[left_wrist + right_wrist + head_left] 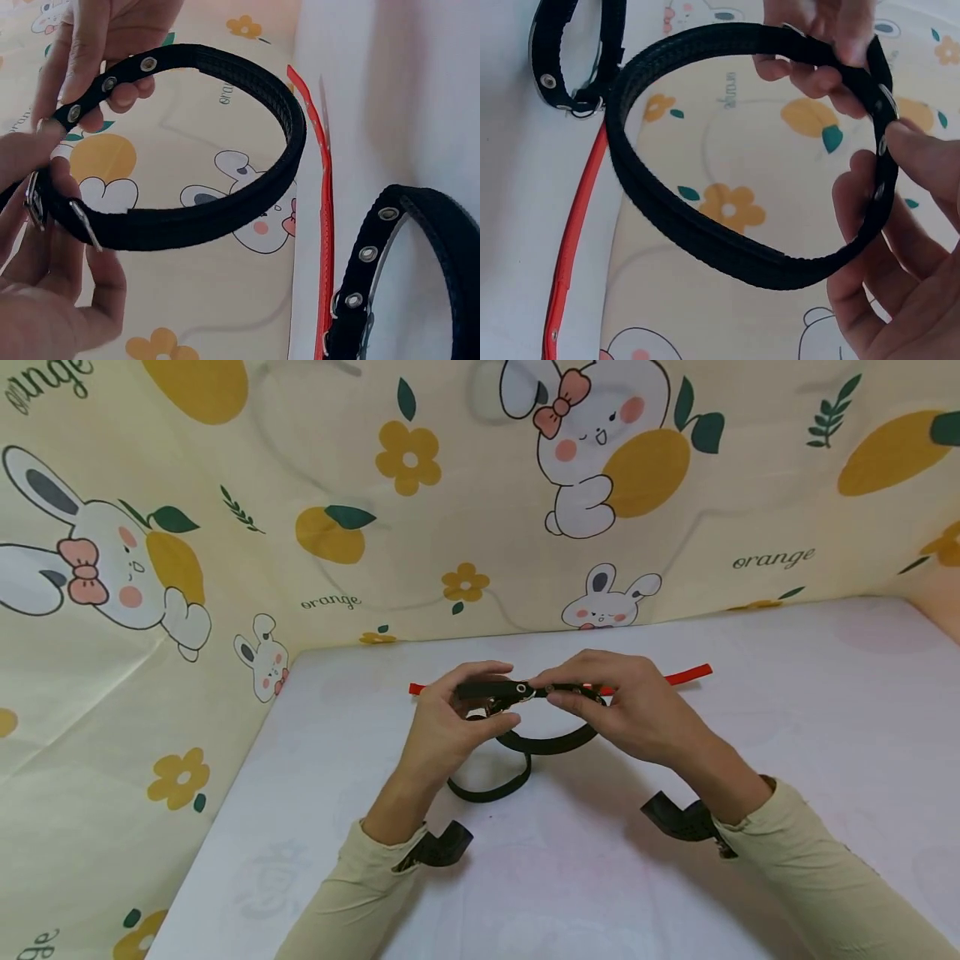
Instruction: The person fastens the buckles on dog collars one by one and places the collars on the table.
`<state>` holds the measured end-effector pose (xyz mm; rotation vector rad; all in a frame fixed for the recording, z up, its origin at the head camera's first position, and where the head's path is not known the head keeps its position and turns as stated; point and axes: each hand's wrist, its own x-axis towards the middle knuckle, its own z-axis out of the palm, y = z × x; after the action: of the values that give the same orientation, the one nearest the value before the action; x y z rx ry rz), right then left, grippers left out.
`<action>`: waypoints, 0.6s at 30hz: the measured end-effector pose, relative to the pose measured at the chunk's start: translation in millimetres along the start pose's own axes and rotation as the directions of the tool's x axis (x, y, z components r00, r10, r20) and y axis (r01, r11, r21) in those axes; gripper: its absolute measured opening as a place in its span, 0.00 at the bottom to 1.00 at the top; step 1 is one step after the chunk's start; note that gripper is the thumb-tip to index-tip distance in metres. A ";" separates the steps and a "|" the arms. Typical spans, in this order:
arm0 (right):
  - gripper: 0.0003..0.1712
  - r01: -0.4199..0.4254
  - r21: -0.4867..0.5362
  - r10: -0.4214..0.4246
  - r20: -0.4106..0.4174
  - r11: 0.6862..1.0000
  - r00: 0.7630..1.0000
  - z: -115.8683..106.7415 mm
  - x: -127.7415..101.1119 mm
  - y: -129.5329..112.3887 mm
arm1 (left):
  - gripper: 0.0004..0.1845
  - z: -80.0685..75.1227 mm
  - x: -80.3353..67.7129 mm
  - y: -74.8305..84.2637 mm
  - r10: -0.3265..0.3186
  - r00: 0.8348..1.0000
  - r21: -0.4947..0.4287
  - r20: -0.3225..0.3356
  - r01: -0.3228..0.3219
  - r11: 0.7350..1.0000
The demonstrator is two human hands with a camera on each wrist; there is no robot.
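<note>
Black collar (pixel 551 745) is held up above the white table (pixel 787 735) between both hands, its loop hanging toward the person; the left hand (pixel 450 727) pinches the buckle end, where the metal buckle (pixel 34 201) sits between thumb and fingers; the right hand (pixel 630 706) pinches the strap end with its row of metal eyelets (pixel 148 64) just beside the buckle. Judging from the wrist views, the strap already forms a closed ring, yet the eyelet end looks only laid over the buckle, and whether the pin sits in a hole cannot be told; so the fastening seems partly done, with the end left to be settled. A second black collar (pixel 420 247) lies on the table near the hands; a red strap (pixel 686 676) lies flat behind them, well clear of the cloth backdrop (pixel 225 568) printed with rabbits and oranges.
</note>
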<state>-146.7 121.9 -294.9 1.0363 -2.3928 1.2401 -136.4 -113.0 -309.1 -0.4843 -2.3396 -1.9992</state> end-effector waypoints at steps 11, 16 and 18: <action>0.16 -0.068 0.002 0.068 -0.053 0.998 0.996 3.2 1.0 0.8 | 0.19 -2.5 4.4 2.2 -0.037 0.997 -0.026 -0.060 0.036 0.999; 0.11 -0.159 0.039 0.162 -0.089 0.987 0.983 5.4 -0.1 -0.5 | 0.15 0.9 2.6 1.1 -0.080 0.994 -0.051 -0.079 0.076 0.996; 0.08 -0.168 0.052 0.173 -0.110 0.984 0.979 6.3 0.4 -1.5 | 0.15 2.4 2.1 0.3 -0.083 0.993 -0.059 -0.078 0.079 0.995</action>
<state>-145.3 116.1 -297.6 0.7613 -2.4179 1.3726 -137.9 -110.2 -308.7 -0.3095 -2.2969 -2.0825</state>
